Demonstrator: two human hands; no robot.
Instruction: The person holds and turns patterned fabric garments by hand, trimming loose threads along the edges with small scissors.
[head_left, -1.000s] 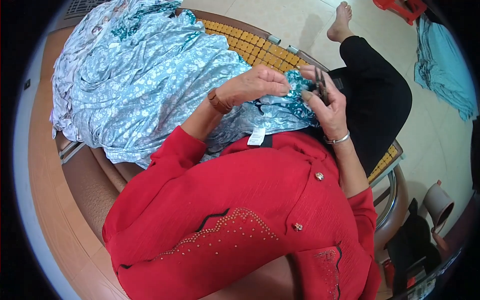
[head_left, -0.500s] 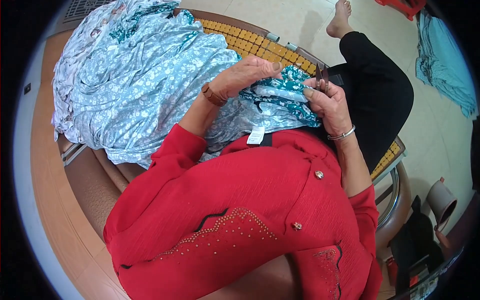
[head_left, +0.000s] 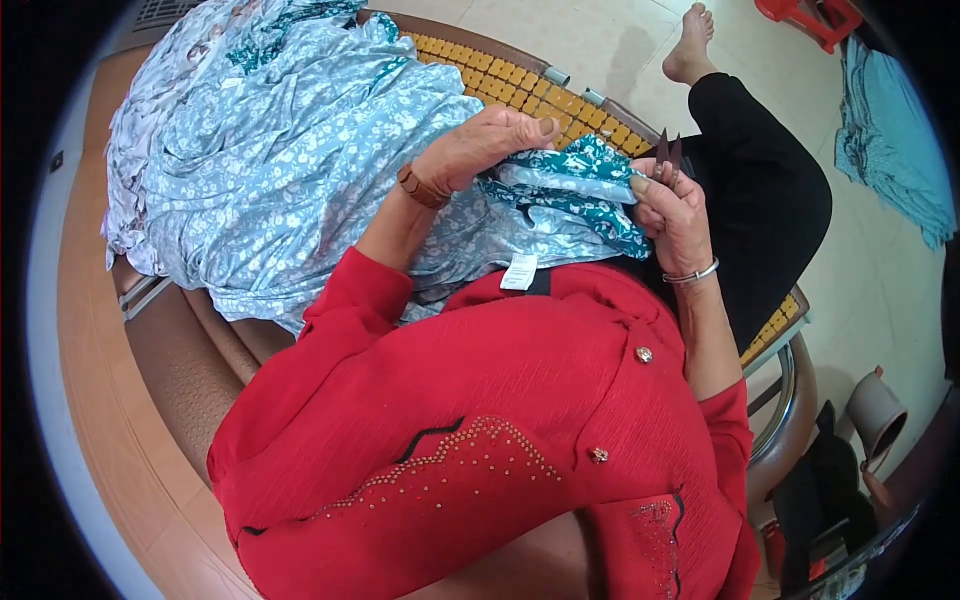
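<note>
A pale blue floral cloth [head_left: 300, 160] with teal trim [head_left: 595, 165] lies heaped over the seat and reaches the lap. At the left end of the trim is my left hand [head_left: 485, 150], with a brown band on its wrist. Its fingers are curled at the fabric and its thumb sticks out above. Wearing a silver bangle, my right hand [head_left: 675, 210] pinches the right end of the trim. Small dark snips [head_left: 668, 158] are also in that hand, with their two pointed blades apart and upward. A white label [head_left: 519, 272] shows at the cloth's lower edge.
Under the cloth is a seat with a yellow-brown tile mat [head_left: 500, 80]. A bent leg in black trousers [head_left: 760, 190] lies to the right. On the floor are a light blue cloth [head_left: 890, 150] and a red stool [head_left: 815, 18] at upper right, and a grey container [head_left: 876, 415] at lower right.
My hands have moved apart, the left one leftward and the right one slightly rightward. The teal trim, bunched between them earlier, is now spread out. The snips' blades show more clearly.
</note>
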